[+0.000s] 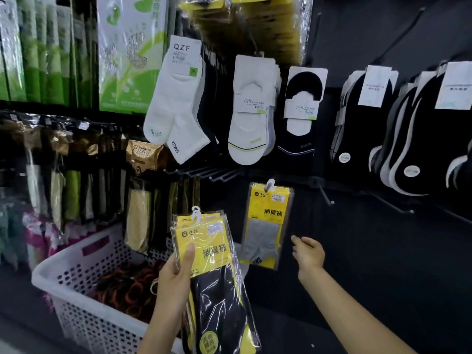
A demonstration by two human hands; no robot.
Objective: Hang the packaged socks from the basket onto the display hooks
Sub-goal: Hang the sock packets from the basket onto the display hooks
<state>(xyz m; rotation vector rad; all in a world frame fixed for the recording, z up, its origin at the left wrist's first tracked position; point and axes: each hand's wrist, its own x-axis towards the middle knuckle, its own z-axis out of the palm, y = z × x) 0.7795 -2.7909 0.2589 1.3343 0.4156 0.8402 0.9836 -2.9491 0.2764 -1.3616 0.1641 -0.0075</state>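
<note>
Sock packet (267, 226) beside right hand (307, 251): one.

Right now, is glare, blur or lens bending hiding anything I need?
Head view: glare streaks the wrap of the packs in the left hand, yet their print reads; the hung pack is sharp; the far-left packets smear and bow; the wall beside the right hand is too dark to read.

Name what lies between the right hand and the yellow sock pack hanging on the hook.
Nothing: the head view shows only bare dark wall between the right hand and the hanging sock pack.
</note>
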